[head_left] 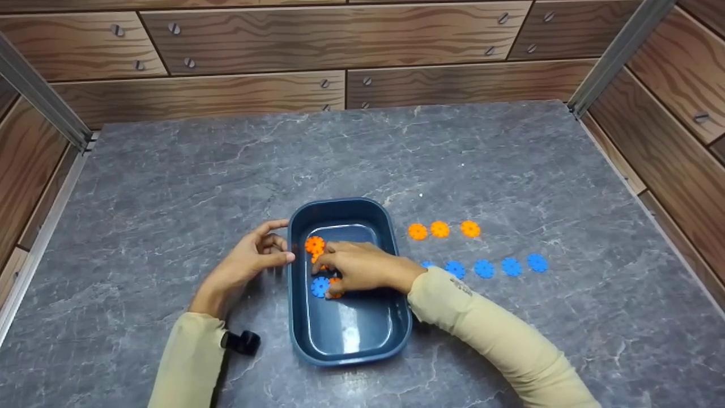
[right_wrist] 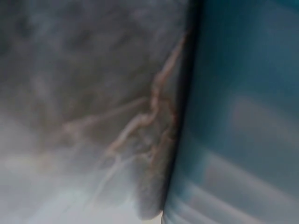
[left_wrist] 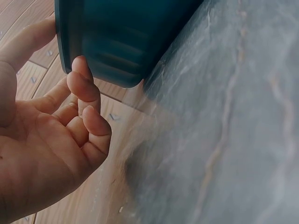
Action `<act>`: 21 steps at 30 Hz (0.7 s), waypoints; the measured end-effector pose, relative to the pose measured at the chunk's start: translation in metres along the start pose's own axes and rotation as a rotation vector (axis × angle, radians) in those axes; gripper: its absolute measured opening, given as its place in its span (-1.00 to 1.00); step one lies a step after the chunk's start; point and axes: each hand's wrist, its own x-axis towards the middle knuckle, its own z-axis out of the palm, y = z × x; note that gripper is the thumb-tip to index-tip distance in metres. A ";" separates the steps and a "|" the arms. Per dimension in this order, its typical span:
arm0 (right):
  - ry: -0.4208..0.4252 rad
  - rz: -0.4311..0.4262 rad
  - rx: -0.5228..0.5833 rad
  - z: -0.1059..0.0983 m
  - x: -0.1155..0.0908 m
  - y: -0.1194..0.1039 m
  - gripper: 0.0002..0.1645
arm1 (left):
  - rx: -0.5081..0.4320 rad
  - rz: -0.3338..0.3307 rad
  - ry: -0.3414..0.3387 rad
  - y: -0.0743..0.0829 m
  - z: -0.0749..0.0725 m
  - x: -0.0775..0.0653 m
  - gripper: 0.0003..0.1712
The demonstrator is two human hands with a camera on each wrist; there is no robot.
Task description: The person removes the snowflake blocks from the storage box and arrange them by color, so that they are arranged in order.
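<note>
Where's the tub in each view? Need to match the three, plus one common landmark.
Head: tub just below centre, seen from above, partly covered by the right hand.
Left wrist: tub at the top, left of centre, outer side showing, cut off by the top edge.
Right wrist: tub fills the right side, blurred.
Shared landmark: grey veined tabletop, in all three.
</note>
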 end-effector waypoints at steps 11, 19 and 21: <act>0.034 -0.023 -0.043 0.003 -0.001 0.002 -0.56 | -0.018 -0.019 0.019 -0.001 0.002 0.002 -0.21; 0.048 -0.047 -0.069 0.003 -0.002 0.000 -0.61 | -0.019 -0.016 0.017 -0.001 0.001 0.001 -0.21; 0.054 -0.050 -0.066 0.002 -0.002 -0.001 -0.62 | -0.017 -0.017 0.017 -0.001 0.001 0.001 -0.21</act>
